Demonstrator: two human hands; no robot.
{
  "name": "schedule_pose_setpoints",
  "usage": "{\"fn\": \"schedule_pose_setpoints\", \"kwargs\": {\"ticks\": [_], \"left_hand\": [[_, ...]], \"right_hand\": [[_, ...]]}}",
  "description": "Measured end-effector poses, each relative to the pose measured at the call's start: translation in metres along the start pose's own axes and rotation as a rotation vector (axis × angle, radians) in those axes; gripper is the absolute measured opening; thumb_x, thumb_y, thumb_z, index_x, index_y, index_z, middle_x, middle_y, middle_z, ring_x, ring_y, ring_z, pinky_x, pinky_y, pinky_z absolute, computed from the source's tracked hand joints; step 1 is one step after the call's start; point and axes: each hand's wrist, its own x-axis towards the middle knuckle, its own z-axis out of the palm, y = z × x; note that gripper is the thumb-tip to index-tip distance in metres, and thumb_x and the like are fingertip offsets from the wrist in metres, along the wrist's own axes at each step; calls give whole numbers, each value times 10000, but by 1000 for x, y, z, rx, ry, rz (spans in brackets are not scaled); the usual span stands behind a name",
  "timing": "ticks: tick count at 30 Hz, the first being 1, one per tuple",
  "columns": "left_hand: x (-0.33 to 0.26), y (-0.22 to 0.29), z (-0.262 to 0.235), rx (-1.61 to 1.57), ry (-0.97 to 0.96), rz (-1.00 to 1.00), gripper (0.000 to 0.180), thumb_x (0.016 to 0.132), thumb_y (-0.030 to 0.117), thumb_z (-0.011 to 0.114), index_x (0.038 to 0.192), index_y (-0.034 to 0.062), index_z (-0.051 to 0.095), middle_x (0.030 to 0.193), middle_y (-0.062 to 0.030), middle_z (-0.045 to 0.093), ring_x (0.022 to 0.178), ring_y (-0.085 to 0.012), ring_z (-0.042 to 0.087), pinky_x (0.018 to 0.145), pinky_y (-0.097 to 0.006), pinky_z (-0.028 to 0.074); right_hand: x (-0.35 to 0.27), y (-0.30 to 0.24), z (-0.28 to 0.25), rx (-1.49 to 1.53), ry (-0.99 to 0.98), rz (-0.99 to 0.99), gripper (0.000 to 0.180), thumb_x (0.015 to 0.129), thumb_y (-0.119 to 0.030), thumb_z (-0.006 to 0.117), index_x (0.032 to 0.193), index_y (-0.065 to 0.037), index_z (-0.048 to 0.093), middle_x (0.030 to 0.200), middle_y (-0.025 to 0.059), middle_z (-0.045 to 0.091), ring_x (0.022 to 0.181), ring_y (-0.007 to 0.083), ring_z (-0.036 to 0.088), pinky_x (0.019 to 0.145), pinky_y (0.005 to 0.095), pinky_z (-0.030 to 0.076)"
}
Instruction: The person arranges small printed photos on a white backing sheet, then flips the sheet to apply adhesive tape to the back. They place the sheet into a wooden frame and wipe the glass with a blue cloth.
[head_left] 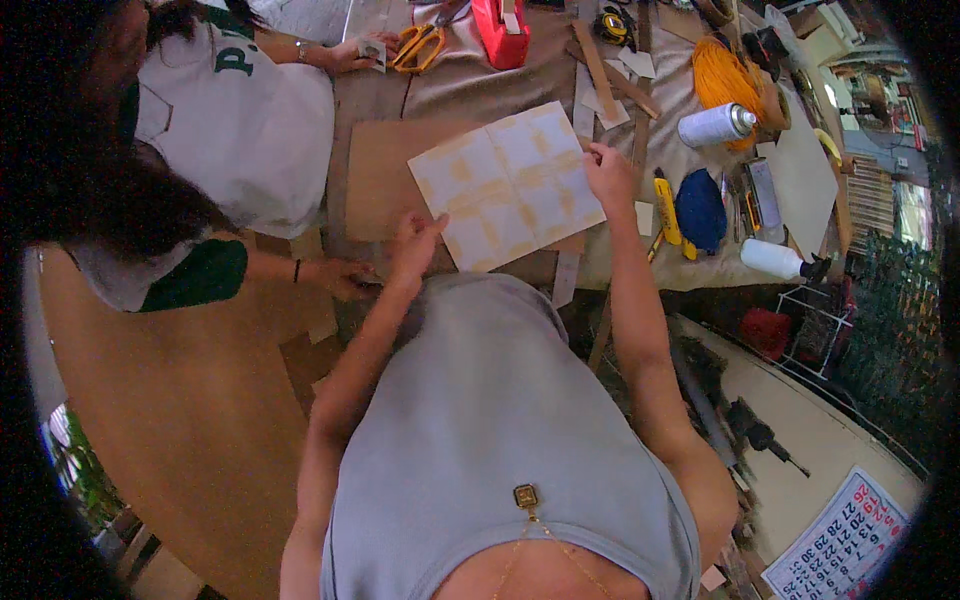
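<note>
Between my hands is a white rectangular sheet [510, 185] with tan tape-like patches in a grid pattern, tilted over the table. My right hand [612, 178] pinches its right edge near the upper corner. At the lower left edge, my left hand [412, 248] has its thumb against the sheet, the other fingers curled beneath. A brown board [378, 180] lies under the sheet's left side. It shows past the sheet's left edge.
A co-worker [240, 110] stands at the left, one hand by orange-handled scissors [420, 48]. To the right are a yellow cutter [667, 210], a blue bundle [701, 210], a spray can [716, 125], orange cord [722, 75] and a white bottle [770, 259]. A red tape dispenser [500, 35] stands at the back.
</note>
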Motion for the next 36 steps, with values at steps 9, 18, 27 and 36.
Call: {"fn": "schedule_pose_setpoints", "kwargs": {"ticks": [9, 18, 27, 36], "left_hand": [[-29, 28, 23, -377, -97, -202, 638, 778, 236, 725, 1273, 4, 396, 1017, -104, 577, 919, -193, 561, 733, -350, 473], [-33, 26, -8, -241, 244, 355, 272, 855, 52, 618, 1122, 11, 585, 951, -58, 619, 868, -156, 579, 800, -303, 475], [-53, 109, -76, -698, 58, 208, 252, 885, 201, 641, 1067, 26, 635, 1022, -78, 649, 877, -185, 624, 778, -327, 529], [51, -21, -101, -60, 155, 536, 404, 885, 201, 613, 1234, 8, 546, 1321, -88, 516, 1222, -245, 464, 1014, -382, 378]], "right_hand": [[-5, 10, 4, 144, -14, 87, 295, 817, -253, 608, 1015, -49, 688, 986, 194, 671, 914, 347, 647, 822, 412, 499], [-13, 6, -34, 929, -131, 218, 242, 828, -168, 623, 989, -5, 700, 934, 79, 693, 829, 195, 647, 750, 296, 487], [-78, -52, -95, 1505, 33, 254, 210, 836, -95, 629, 1005, 18, 680, 962, 79, 681, 849, 156, 620, 780, 264, 487], [-111, -17, -1, 466, 314, 83, 242, 842, -168, 668, 1042, -34, 684, 1079, 48, 645, 971, 153, 589, 867, 302, 454]]}}
